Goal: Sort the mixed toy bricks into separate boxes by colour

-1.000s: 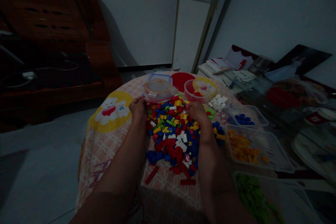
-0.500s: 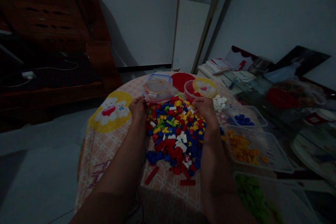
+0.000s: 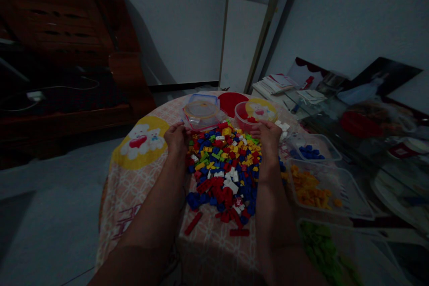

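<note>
A heap of mixed toy building bricks point(image 3: 223, 165) in red, blue, yellow, green and white lies on the round table between my forearms. My left hand point(image 3: 177, 138) rests at the heap's far left edge, its fingers curled together; whatever they hold, if anything, is hidden. On the far right side of the heap is my right hand point(image 3: 269, 136), with its fingers stretched out to the left and slightly apart, nothing visible in them. Just beyond it stands a round clear tub point(image 3: 240, 118) with red bricks in it. White bricks point(image 3: 284, 128) lie right beside that hand.
Clear boxes along the right hold blue bricks point(image 3: 311, 153), yellow bricks point(image 3: 306, 190) and green bricks point(image 3: 320, 248). Stacked lidded containers point(image 3: 202, 109) and a red round lid point(image 3: 232, 103) sit at the back. A patterned cloth point(image 3: 147, 187) covers the table. Papers point(image 3: 276, 84) lie on a glass-topped stand.
My right hand has shifted slightly right, toward the white bricks, and its fingers have spread from a more closed pose. My left hand stays in place.
</note>
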The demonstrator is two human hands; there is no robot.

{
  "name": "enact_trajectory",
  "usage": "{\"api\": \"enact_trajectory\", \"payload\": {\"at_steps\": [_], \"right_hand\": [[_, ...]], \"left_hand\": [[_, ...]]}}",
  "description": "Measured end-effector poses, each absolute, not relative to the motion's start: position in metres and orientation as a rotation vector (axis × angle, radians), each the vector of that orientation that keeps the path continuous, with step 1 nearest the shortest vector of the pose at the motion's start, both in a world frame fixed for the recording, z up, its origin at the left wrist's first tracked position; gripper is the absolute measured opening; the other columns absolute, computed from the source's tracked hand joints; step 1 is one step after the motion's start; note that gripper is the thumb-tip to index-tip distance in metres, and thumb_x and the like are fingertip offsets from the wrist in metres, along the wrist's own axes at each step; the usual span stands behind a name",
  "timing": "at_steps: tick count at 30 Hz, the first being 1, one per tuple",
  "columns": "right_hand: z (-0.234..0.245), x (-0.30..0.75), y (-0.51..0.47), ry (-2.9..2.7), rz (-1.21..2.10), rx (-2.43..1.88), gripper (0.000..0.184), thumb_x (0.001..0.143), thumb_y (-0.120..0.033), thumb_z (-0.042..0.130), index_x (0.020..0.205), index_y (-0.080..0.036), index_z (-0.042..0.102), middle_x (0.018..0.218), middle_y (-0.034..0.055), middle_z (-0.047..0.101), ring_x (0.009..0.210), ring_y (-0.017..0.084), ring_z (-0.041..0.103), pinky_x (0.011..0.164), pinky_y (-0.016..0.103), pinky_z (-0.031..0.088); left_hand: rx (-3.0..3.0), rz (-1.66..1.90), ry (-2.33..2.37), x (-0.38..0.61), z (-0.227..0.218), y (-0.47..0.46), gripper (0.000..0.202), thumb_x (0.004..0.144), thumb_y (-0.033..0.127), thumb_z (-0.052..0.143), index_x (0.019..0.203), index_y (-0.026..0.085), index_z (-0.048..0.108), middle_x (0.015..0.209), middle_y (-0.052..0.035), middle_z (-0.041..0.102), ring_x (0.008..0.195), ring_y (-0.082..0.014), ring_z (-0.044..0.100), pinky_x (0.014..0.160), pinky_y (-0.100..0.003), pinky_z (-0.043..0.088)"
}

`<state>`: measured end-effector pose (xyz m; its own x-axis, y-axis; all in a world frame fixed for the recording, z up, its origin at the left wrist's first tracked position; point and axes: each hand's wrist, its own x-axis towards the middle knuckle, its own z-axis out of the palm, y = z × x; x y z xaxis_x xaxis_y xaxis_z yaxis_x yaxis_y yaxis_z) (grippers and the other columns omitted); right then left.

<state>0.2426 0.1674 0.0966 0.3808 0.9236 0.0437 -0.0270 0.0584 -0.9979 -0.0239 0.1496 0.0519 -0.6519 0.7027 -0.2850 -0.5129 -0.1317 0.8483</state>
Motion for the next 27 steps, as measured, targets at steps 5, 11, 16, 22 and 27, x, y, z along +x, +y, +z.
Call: {"api": "enact_trajectory", "payload": {"at_steps": [5, 11, 16, 22, 27], "right_hand": [[0.1, 0.236, 0.161, -1.11, 1.036, -1.366, 0.005, 0.079, -0.02, 0.063, 0.08, -0.016, 0.067, 0.054, -0.0041, 0.065, 0.039, 0.009, 0.058, 0.039, 0.016, 0.044], [0.098, 0.23, 0.158, -1.326, 1.131, -1.458, 0.006, 0.079, -0.018, 0.063, 0.075, -0.017, 0.067, 0.05, -0.0042, 0.063, 0.038, 0.01, 0.055, 0.037, 0.016, 0.041], [0.096, 0.23, 0.158, -1.496, 1.173, -1.528, 0.009, 0.079, -0.013, 0.06, 0.075, -0.017, 0.068, 0.046, -0.0055, 0.06, 0.034, 0.01, 0.052, 0.035, 0.017, 0.038], [0.093, 0.228, 0.155, -1.667, 1.145, -1.554, 0.013, 0.082, -0.016, 0.061, 0.08, -0.017, 0.073, 0.045, -0.0075, 0.056, 0.035, 0.01, 0.048, 0.038, 0.019, 0.034], [0.092, 0.217, 0.154, -2.076, 0.798, -1.636, 0.01, 0.082, -0.024, 0.073, 0.079, -0.018, 0.08, 0.059, -0.0011, 0.068, 0.06, 0.015, 0.064, 0.059, 0.023, 0.045]], "left_hand": [[0.236, 1.88, 1.298, -0.025, 0.05, 0.149, 0.026, 0.062, 0.008, 0.058, 0.087, 0.017, 0.06, 0.062, 0.003, 0.059, 0.048, -0.0086, 0.054, 0.05, -0.017, 0.045], [0.25, 1.89, 1.279, -0.026, 0.048, 0.15, 0.025, 0.062, 0.009, 0.059, 0.086, 0.017, 0.061, 0.062, 0.003, 0.059, 0.051, -0.0084, 0.055, 0.053, -0.017, 0.047], [0.235, 1.894, 1.28, -0.024, 0.051, 0.149, 0.025, 0.062, 0.008, 0.058, 0.086, 0.017, 0.061, 0.062, 0.0031, 0.059, 0.05, -0.0083, 0.054, 0.052, -0.017, 0.046], [0.238, 1.892, 1.283, -0.025, 0.049, 0.151, 0.025, 0.062, 0.009, 0.06, 0.085, 0.017, 0.061, 0.062, 0.0027, 0.058, 0.049, -0.0087, 0.054, 0.05, -0.017, 0.044], [0.229, 1.894, 1.3, -0.026, 0.047, 0.152, 0.023, 0.064, 0.009, 0.061, 0.085, 0.017, 0.06, 0.061, 0.0034, 0.058, 0.048, -0.0082, 0.053, 0.049, -0.016, 0.044]]}}
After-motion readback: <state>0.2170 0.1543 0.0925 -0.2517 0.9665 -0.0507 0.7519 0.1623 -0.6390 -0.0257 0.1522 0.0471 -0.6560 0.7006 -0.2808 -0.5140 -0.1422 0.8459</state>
